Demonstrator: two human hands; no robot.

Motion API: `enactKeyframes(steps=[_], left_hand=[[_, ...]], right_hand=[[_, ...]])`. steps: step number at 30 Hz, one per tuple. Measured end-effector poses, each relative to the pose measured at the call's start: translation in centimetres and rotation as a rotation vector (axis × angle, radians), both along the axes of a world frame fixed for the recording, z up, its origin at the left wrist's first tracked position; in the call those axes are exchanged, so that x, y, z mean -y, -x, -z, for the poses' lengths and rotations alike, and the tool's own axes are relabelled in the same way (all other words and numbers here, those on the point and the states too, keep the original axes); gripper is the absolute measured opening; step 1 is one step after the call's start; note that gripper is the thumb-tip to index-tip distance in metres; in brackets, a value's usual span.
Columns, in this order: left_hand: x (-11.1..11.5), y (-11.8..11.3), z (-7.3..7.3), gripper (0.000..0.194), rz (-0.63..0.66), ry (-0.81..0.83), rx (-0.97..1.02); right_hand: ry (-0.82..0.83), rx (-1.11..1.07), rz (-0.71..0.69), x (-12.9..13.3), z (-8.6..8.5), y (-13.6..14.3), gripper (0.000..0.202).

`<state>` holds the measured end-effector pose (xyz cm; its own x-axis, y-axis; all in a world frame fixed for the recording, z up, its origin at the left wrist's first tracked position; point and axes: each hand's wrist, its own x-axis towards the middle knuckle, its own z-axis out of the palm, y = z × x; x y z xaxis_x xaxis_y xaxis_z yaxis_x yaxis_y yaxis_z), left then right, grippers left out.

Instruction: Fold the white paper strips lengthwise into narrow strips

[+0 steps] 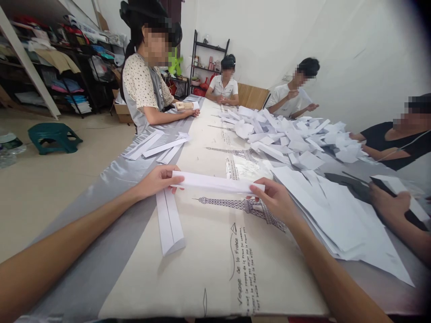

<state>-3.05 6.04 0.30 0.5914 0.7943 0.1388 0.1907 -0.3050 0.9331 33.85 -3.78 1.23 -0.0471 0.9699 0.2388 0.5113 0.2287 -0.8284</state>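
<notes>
Stretched between my two hands is a folded strip of white paper [215,182], held just above the printed tablecloth [202,269]. My left hand [160,180] pinches its left end, thumb on top. At the other end, my right hand [271,194] grips the strip between thumb and fingers. Below my left hand lies another folded paper strip [170,224] with a line down its middle. Several more folded strips [158,148] rest farther off on the left side of the table.
A stack of flat white sheets [336,215] lies to my right, with a large heap of folded papers [286,134] behind it. Several people sit or stand around the table. One hand [392,206] at the right edge holds something dark and white. A green stool [54,137] stands on the left.
</notes>
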Motion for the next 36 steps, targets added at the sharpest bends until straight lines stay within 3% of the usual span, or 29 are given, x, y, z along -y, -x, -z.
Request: enactKeyframes(steps=[7,10,14,19,27,34,36], left_hand=[[0.0,0.3,0.1,0.043,-0.005,0.022,0.018],[-0.3,0.5,0.4,0.037,0.032,0.043,-0.015],[-0.3,0.6,0.2,0.031,0.149,0.132,-0.074],[0.5,0.5,-0.8,0.038,0.328,0.153,-0.090],[1.2,0.3,-1.4,0.028,0.423,0.158,-0.130],[1.0,0.0,-1.3,0.028,0.361,0.181,-0.080],[1.3,-0.6,-1.2,0.026,0.316,0.177,-0.017]], right_hand=[[0.039,0.047,0.120,0.5,0.2,0.7,0.034],[0.036,0.042,0.126,0.4,0.2,0.5,0.035],[0.022,-0.017,0.140,0.1,0.3,-0.2,0.035],[-0.026,-0.059,0.138,0.0,0.3,-0.8,0.034],[0.094,-0.067,0.126,0.0,0.3,-0.8,0.039],[0.134,-0.523,0.104,-0.6,0.2,-0.4,0.049],[0.138,-0.547,0.074,-0.4,0.3,0.3,0.050]])
